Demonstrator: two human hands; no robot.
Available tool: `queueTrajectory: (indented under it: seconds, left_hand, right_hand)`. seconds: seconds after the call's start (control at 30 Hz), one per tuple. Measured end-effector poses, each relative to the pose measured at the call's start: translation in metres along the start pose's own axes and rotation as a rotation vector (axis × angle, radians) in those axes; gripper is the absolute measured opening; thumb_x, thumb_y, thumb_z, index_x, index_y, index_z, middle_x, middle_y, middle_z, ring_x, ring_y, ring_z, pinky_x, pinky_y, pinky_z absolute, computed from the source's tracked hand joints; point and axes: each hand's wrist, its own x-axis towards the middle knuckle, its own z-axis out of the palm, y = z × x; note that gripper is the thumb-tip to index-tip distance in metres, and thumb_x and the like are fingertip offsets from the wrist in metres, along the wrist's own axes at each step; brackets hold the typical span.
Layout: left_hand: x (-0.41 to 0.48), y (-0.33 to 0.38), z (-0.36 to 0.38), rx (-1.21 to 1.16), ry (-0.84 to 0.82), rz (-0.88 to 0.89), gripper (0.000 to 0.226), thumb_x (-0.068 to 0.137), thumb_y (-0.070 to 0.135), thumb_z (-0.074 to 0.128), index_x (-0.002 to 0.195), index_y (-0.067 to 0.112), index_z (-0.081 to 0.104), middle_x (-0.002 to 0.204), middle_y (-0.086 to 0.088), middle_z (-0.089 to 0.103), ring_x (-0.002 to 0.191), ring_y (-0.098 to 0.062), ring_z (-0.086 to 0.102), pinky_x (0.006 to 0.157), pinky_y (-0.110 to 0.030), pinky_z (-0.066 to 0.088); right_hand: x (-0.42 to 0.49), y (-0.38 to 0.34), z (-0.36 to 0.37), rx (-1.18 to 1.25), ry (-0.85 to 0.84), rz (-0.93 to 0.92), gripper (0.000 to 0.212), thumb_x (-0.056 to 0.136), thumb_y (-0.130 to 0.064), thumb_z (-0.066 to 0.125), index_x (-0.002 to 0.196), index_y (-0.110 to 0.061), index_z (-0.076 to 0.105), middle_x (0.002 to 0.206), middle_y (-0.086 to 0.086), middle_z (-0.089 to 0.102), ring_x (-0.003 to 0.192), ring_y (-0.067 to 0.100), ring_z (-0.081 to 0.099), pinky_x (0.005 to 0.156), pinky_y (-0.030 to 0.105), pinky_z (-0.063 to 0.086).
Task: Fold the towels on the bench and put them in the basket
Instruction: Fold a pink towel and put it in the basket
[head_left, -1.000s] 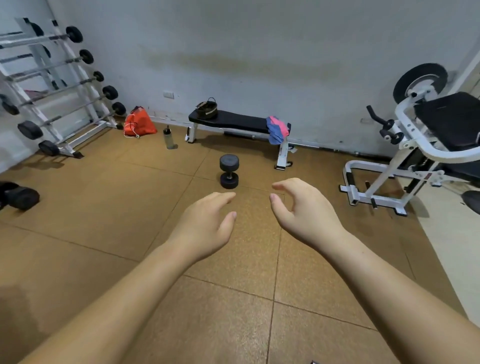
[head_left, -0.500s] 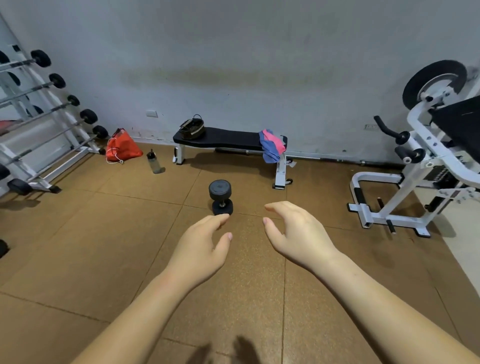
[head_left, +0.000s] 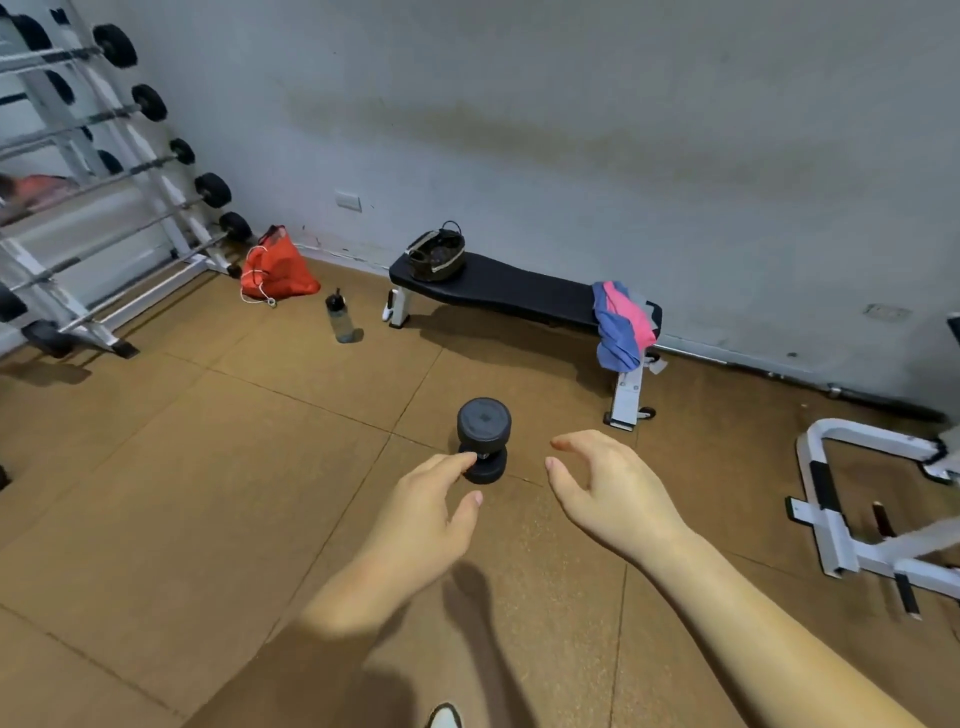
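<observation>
We see the towels (head_left: 621, 325), crumpled soft cloth in blue and pink, draped over the end of the padded black bench (head_left: 519, 293), well beyond our right hand (head_left: 608, 483); how many there are we cannot tell. The dark woven basket (head_left: 435, 252) sits on the bench's other end, far ahead of our left hand (head_left: 421, 512). Both hands hover empty, fingers loosely curved, thumbs apart. A black round-ended dumbbell (head_left: 483, 439) stands just past the left fingertips; whether they touch it we cannot tell. Right of the right hand, a white tubular frame (head_left: 841, 519) is cut off.
</observation>
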Motion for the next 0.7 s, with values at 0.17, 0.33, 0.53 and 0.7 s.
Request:
queueTrajectory:
  seconds: [0.17, 0.33, 0.53, 0.7]
  left_hand:
    - [0.148, -0.014, -0.015, 0.028, -0.052, 0.028, 0.046, 0.099, 0.026, 0.061, 0.144, 0.016, 0.057, 0.134, 0.008, 0.061, 0.122, -0.005, 0.055, 0.099, -0.016, 0.038]
    - [0.295, -0.021, -0.002, 0.070, -0.108, 0.034, 0.045, 0.099, 0.028, 0.060, 0.143, 0.019, 0.056, 0.137, 0.008, 0.059, 0.126, -0.007, 0.053, 0.103, -0.019, 0.037]
    - [0.447, -0.032, 0.006, 0.080, -0.103, 0.011, 0.046, 0.102, 0.035, 0.056, 0.147, 0.026, 0.053, 0.143, 0.008, 0.059, 0.131, -0.010, 0.054, 0.110, -0.031, 0.045]
    - [0.557, -0.041, -0.010, 0.037, -0.159, -0.044, 0.022, 0.100, 0.022, 0.057, 0.121, 0.018, 0.064, 0.109, 0.006, 0.069, 0.100, -0.006, 0.059, 0.087, -0.023, 0.052]
  right_hand:
    - [0.127, 0.013, -0.020, 0.024, 0.045, 0.054, 0.042, 0.100, -0.048, 0.051, 0.133, -0.025, 0.063, 0.131, -0.010, 0.064, 0.121, 0.009, 0.059, 0.097, 0.029, 0.052]
    - [0.251, 0.055, -0.030, 0.043, 0.056, 0.085, 0.040, 0.100, -0.046, 0.053, 0.133, -0.026, 0.063, 0.132, -0.010, 0.063, 0.122, 0.009, 0.058, 0.096, 0.028, 0.051]
    - [0.415, 0.111, -0.027, 0.082, 0.064, 0.025, 0.041, 0.100, -0.041, 0.053, 0.134, -0.020, 0.063, 0.131, -0.005, 0.065, 0.123, 0.015, 0.059, 0.098, 0.034, 0.052]
    - [0.537, 0.131, -0.025, 0.101, -0.011, 0.029, 0.039, 0.100, -0.039, 0.054, 0.132, -0.020, 0.064, 0.129, -0.004, 0.066, 0.122, 0.015, 0.059, 0.098, 0.033, 0.051]
